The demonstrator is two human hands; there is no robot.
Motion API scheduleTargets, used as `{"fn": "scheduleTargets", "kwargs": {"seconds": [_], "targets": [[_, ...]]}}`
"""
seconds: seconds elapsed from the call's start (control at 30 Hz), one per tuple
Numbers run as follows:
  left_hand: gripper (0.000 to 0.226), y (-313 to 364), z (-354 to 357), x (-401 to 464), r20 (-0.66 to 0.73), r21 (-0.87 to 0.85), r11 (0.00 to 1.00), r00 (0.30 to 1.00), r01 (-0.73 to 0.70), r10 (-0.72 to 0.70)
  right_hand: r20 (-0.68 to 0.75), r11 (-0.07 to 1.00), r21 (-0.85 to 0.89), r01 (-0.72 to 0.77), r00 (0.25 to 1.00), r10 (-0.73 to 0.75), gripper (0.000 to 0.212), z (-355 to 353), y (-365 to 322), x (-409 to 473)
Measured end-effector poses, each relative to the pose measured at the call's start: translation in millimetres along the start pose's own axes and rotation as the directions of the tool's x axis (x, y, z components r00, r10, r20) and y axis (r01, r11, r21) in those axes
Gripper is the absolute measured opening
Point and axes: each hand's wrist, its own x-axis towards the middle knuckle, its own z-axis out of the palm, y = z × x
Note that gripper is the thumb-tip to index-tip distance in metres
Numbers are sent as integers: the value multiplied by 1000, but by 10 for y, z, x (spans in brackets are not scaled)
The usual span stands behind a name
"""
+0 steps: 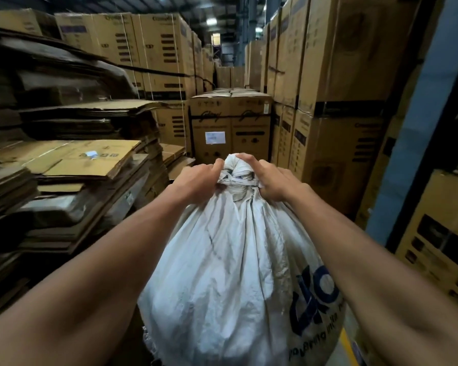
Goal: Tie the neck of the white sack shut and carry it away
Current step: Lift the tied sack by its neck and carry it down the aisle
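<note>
A full white woven sack (230, 273) with blue print on its right side fills the lower middle of the head view. Its neck (237, 173) is bunched at the top, and a pale strap is wound around it. My left hand (196, 182) grips the neck from the left, thumb up against the bunched top. From the right, my right hand (271, 180) grips the neck, its thumb lying over the top of the bunch. Both forearms reach in from the bottom corners.
Flattened cardboard sheets (72, 159) are stacked high on the left. Tall stacks of brown cartons (336, 75) line the right, and a strapped carton pair (230, 128) stands straight ahead in the narrow aisle. A blue post (418, 128) rises at the right.
</note>
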Motion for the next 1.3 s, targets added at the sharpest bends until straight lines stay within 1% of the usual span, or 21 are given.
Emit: {"fn": "scheduleTargets", "kwargs": {"seconds": [0.07, 0.23, 0.5, 0.8, 0.9, 1.03, 1.2, 1.3], "targets": [[52, -173, 262, 435, 6, 0, 1000, 1000, 8, -8, 11, 1000, -2, 6, 1000, -6, 114, 196, 270, 440], [40, -639, 911, 1577, 34, -3, 999, 999, 32, -32, 43, 999, 39, 17, 999, -19, 111, 624, 987, 1602], [37, -1329, 1763, 3149, 39, -35, 998, 998, 55, -53, 47, 999, 23, 49, 998, -50, 115, 1215, 1903, 3311], [49, -2337, 3004, 4940, 62, -36, 998, 997, 53, -51, 74, 999, 13, 35, 997, -36, 116, 2095, 2824, 5247], [49, -2699, 3388, 5579, 76, -42, 998, 996, 49, -46, 98, 1000, 10, 28, 995, -29, 115, 2369, 3112, 5932], [43, -3221, 3870, 6450, 104, -33, 998, 994, 49, -45, 112, 999, 34, 0, 994, -3, 113, 2748, 3476, 6886], [44, -3798, 4397, 7369, 127, -30, 999, 991, 38, -34, 117, 998, 52, 24, 993, -30, 103, 3153, 3888, 7941], [47, -4138, 4750, 7882, 129, -37, 998, 991, 43, -38, 106, 998, 60, 22, 994, -29, 105, 3435, 4135, 8546]]}}
